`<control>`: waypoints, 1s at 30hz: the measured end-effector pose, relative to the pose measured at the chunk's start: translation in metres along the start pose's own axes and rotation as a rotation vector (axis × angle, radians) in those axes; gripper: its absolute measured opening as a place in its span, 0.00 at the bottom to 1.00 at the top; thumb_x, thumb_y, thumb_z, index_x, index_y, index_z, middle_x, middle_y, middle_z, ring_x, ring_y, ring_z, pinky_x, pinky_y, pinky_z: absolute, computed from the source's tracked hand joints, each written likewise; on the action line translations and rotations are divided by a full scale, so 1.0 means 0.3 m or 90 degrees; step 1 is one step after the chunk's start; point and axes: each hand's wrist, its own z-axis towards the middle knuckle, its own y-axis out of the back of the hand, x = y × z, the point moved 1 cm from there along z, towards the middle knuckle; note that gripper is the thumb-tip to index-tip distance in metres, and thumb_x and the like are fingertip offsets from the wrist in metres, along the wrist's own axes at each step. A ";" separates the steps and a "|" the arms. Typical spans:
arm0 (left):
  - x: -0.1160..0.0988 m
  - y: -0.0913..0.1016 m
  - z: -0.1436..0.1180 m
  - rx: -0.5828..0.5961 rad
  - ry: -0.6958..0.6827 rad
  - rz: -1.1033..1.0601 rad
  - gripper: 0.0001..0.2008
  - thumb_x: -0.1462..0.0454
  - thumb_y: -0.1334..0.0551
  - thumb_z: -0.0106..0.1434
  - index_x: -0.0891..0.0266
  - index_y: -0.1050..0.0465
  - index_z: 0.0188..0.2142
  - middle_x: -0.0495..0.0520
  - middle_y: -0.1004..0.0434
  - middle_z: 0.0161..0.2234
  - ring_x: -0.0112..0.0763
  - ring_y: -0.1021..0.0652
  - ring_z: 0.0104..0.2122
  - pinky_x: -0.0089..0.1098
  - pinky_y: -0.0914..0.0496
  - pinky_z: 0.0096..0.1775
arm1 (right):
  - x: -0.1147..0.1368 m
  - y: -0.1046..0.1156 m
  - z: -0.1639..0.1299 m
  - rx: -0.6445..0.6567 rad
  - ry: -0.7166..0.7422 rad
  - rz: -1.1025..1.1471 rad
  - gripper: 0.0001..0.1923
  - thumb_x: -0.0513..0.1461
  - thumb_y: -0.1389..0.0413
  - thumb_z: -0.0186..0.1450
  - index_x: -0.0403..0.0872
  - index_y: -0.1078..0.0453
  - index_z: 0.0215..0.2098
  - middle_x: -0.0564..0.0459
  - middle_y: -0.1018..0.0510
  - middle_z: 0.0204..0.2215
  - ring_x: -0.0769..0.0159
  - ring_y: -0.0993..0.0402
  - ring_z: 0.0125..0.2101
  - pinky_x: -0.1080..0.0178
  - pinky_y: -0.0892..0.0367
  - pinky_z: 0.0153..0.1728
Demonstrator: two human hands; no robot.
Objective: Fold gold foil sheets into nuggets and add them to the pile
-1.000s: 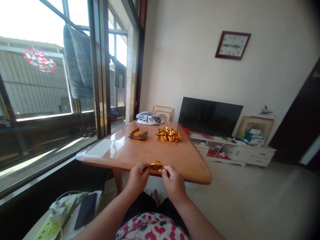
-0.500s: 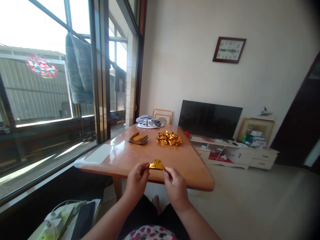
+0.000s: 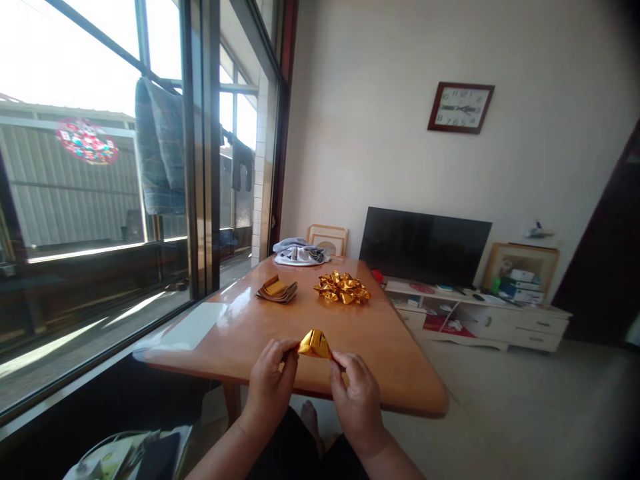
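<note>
A folded piece of shiny gold foil paper is stretched between my two hands, just above the near edge of the table. My left hand pinches its left end, and my right hand pinches the right end. The middle of the foil bulges upward with slits or creases showing. Farther back on the table lies a heap of folded gold foil pieces. To its left sits a stack of flat brownish-gold sheets, curled at the edges.
The glossy wooden table runs away from me beside a large window. Bundled cloth lies at its far end. A television stands on a white cabinet beyond, under a wall clock. A cluttered surface is at lower left.
The view has tilted slightly up, so the table and room sit lower. Both hands still pinch the foil, whose middle now stands a little taller and turned more toward me.
</note>
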 end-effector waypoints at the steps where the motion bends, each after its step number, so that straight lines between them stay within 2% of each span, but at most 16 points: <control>1: 0.008 -0.004 0.004 0.005 0.001 -0.001 0.08 0.64 0.42 0.69 0.58 0.25 0.44 0.54 0.21 0.38 0.35 0.21 0.38 0.33 0.27 0.41 | -0.006 -0.008 0.003 0.003 -0.003 0.002 0.11 0.37 0.49 0.72 0.50 0.27 0.49 0.47 0.19 0.39 0.59 0.21 0.41 0.57 0.27 0.45; 9: 0.078 -0.034 0.057 0.017 0.034 0.018 0.07 0.62 0.41 0.69 0.58 0.25 0.43 0.54 0.21 0.38 0.36 0.21 0.39 0.34 0.27 0.42 | -0.074 -0.063 0.039 0.020 -0.054 0.020 0.09 0.38 0.48 0.72 0.49 0.26 0.45 0.48 0.19 0.36 0.60 0.22 0.36 0.60 0.27 0.40; 15: 0.166 -0.084 0.090 0.063 0.060 0.015 0.08 0.62 0.42 0.69 0.56 0.26 0.45 0.54 0.20 0.40 0.36 0.20 0.40 0.35 0.26 0.44 | -0.127 -0.107 0.081 0.041 -0.108 0.030 0.08 0.37 0.47 0.70 0.49 0.25 0.39 0.50 0.20 0.33 0.61 0.23 0.34 0.62 0.29 0.38; 21: 0.253 -0.146 0.145 0.102 0.155 -0.050 0.11 0.60 0.40 0.66 0.58 0.26 0.46 0.57 0.18 0.43 0.42 0.18 0.43 0.40 0.25 0.47 | -0.195 -0.141 0.124 0.078 -0.231 0.063 0.08 0.38 0.45 0.67 0.49 0.24 0.34 0.52 0.20 0.29 0.63 0.24 0.30 0.65 0.32 0.33; 24: 0.270 -0.173 0.183 0.149 0.164 -0.092 0.11 0.59 0.40 0.66 0.58 0.26 0.46 0.58 0.18 0.44 0.42 0.19 0.45 0.41 0.25 0.49 | -0.242 -0.147 0.152 0.105 -0.295 0.096 0.08 0.40 0.45 0.67 0.48 0.26 0.31 0.54 0.22 0.26 0.64 0.26 0.27 0.66 0.35 0.29; 26: 0.279 -0.187 0.214 0.185 0.166 -0.103 0.12 0.58 0.39 0.65 0.59 0.26 0.47 0.59 0.18 0.43 0.41 0.18 0.43 0.39 0.25 0.46 | -0.278 -0.149 0.176 0.118 -0.333 0.112 0.10 0.42 0.44 0.66 0.48 0.28 0.29 0.55 0.24 0.24 0.65 0.28 0.25 0.67 0.38 0.27; 30: 0.306 -0.200 0.302 0.219 0.201 -0.097 0.20 0.55 0.38 0.63 0.62 0.27 0.51 0.57 0.19 0.39 0.35 0.21 0.31 0.34 0.26 0.35 | -0.355 -0.152 0.233 0.128 -0.415 0.153 0.12 0.45 0.44 0.65 0.47 0.30 0.26 0.58 0.29 0.19 0.67 0.34 0.22 0.67 0.42 0.24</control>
